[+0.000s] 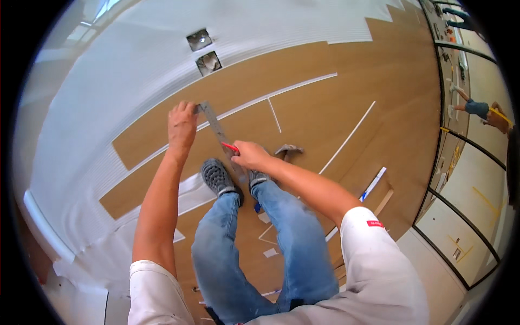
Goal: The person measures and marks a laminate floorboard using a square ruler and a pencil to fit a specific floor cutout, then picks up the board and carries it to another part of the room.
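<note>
Left grip (182, 127): closed at the far end of a metal square (218, 128), fingers bent, fingertips at its short leg. Right grip (252, 155): closed around a slim red pencil (230, 147) that crosses the blade, with no visible gap between fingers and pencil. Whether the right grip also presses on the metal is hidden.

Caution: the left grip appears to secure one end only. The free end may swing sideways if the pencil or the right grip pushes across the blade. The pencil may also ride off the edge if the blade does not sit flat; contact with the surface below cannot be determined from this view.

Nearest the grips: the blade's near end is between the grey shoes (218, 174), on the wearer's side of the right grip. A shifted foot could knock it out of line. A hammer (290, 150) lies just right of the right grip; a sideways sweep of that forearm could catch it.

Farther out: brown floorboards (346, 103) extend beyond and to the right of both grips. A long thin white strip (349, 135) lies right of the hammer. Well beyond the left grip, two recessed boxes (208, 63) open in white sheeting (141, 59).
</note>
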The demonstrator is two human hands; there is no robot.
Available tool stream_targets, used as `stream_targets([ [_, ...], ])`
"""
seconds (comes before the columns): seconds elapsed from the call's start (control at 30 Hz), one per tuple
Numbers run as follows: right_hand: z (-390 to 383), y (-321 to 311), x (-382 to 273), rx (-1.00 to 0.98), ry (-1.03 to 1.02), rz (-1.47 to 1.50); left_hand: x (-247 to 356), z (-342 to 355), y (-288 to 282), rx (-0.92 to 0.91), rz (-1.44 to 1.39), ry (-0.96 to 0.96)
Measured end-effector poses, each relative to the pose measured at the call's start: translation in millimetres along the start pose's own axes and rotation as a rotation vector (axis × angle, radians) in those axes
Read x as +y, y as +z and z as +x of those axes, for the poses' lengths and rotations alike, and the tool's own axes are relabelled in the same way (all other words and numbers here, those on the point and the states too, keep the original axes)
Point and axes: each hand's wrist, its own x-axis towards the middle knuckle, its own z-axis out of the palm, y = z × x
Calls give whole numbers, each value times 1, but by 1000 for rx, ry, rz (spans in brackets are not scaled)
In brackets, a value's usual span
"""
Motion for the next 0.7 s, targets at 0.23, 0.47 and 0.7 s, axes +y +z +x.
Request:
stream_targets([
  [0.23, 121, 46, 118, -13, 11, -55, -89, 21, 150, 97, -3, 4],
  [0.47, 154, 64, 130, 46, -3, 84, -148, 46, 196, 351, 65, 44],
  [0.7, 150, 61, 131, 67, -51, 87, -174, 67, 211, 433, 65, 42],
])
